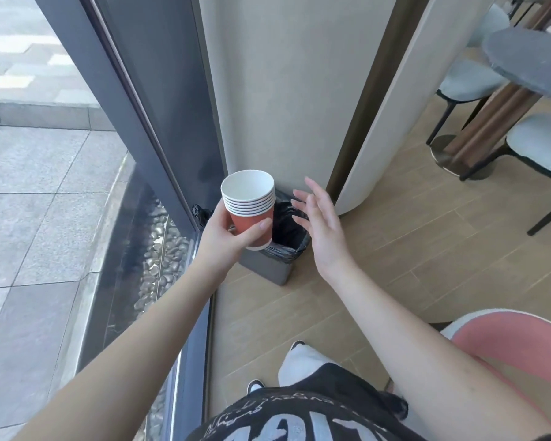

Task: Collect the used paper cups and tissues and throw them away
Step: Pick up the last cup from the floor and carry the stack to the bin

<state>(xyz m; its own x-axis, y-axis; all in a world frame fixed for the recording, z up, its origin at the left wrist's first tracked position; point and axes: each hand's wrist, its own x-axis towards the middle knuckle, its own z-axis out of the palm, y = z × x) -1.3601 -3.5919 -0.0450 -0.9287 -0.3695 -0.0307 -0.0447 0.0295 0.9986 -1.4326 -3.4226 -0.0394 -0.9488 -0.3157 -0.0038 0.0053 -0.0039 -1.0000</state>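
Views: 1, head-worn, wide-angle.
Position: at the person's head, above both forearms.
Facing: forward and steeply down, toward the floor (395, 249) and a bin (272, 265) at the foot of a column (283, 90).
Nearness: close to the hands; bin near below them.
Edges: glass wall (61, 186) left, chairs (538, 148) upper right.
Overlap: none, single view.

Café corner beside a glass wall

A round grey tabletop (528, 63) stands at upper right on a wooden pedestal, with 3 pale blue chairs (544, 148) around it. A pink chair (519, 342) sits at lower right on the wood-plank floor (411, 237). Pebbles (163, 246) line the window frame (159, 100) outside.
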